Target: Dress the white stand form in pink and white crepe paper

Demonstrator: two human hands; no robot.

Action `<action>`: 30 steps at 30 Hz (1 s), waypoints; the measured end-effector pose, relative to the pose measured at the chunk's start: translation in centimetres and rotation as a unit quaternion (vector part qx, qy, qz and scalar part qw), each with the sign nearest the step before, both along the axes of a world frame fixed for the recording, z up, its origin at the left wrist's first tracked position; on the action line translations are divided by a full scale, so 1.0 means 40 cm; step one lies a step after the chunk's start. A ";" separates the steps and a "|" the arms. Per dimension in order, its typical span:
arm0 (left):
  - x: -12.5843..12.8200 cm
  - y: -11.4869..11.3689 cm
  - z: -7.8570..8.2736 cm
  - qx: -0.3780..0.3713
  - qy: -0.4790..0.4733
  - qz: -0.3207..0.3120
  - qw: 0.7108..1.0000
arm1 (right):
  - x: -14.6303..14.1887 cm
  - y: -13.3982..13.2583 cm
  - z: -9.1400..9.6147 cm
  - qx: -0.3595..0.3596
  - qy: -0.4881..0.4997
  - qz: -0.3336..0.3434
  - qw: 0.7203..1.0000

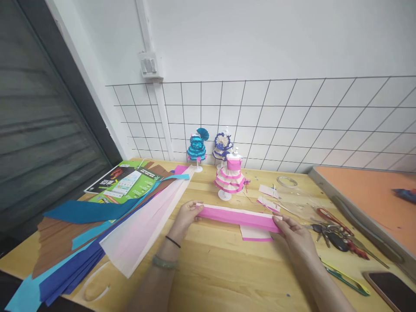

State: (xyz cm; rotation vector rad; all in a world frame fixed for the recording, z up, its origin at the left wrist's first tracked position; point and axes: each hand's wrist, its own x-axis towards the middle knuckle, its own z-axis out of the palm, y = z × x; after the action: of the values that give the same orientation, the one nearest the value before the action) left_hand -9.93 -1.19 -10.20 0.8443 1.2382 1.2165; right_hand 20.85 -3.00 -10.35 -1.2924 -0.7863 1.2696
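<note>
A long strip of pink and white crepe paper (238, 217) is stretched between my two hands above the wooden table. My left hand (188, 215) pinches its left end, and my right hand (291, 229) pinches the right end. Beneath the strip lies a white paper piece with a pink edge (256, 234), partly covered. Just beyond stands a small white dress form in a tiered pink and white paper dress (230, 175). Two more dressed forms are behind it, one in teal (196, 148) and one in purple and cream (222, 143).
Crepe paper sheets in brown (61, 236), blue and pale pink (146, 225) lie at left beside a green printed pack (133, 184). Keys (336, 236), a green-yellow cutter (346, 277), a phone (391, 290) and paper scraps (268, 190) lie right, near an orange board (367, 190).
</note>
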 end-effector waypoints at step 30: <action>-0.011 0.007 -0.011 -0.003 -0.034 0.027 0.999 | -0.005 0.003 -0.034 -0.003 -0.042 0.068 0.997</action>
State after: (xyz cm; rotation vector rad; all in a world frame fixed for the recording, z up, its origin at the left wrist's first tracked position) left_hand -10.39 -0.92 -10.64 0.7637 1.2166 1.2748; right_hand 20.67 -2.90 -11.72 -1.3215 -0.9441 1.3337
